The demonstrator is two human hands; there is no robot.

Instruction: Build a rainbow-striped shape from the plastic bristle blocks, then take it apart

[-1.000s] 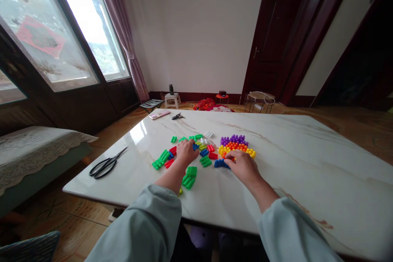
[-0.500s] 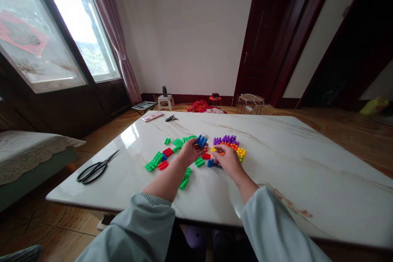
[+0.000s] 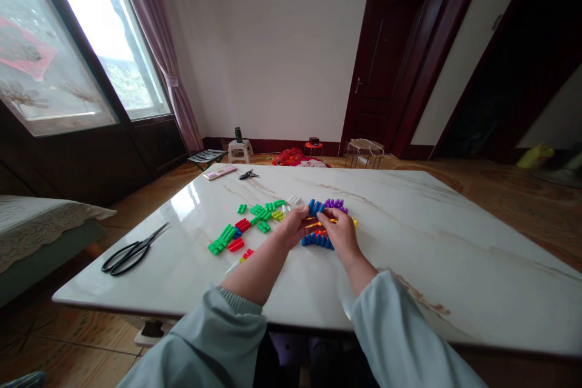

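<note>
Both hands meet over the middle of the table around a blue plastic building block (image 3: 314, 207) made of rounded pegs. My left hand (image 3: 291, 229) is closed on its left side, and my right hand (image 3: 341, 233) pinches it from the right. Just below them on the table lies a curved row of blue blocks (image 3: 318, 241). Purple blocks (image 3: 335, 204) show behind my right hand, with bits of yellow and orange partly hidden by it. To the left are scattered green blocks (image 3: 222, 240), red blocks (image 3: 236, 245) and white blocks (image 3: 294, 200).
Black-handled scissors (image 3: 134, 251) lie at the table's left side. Toward the far edge are a pink flat packet (image 3: 220, 172) and a small dark tool (image 3: 248, 174). Stools, including a white one (image 3: 240, 151), stand on the floor beyond the marble-patterned table (image 3: 409, 242).
My left hand has moved right with the blue block, and my right hand has come up to it and now grips it too. The view has shifted slightly.
</note>
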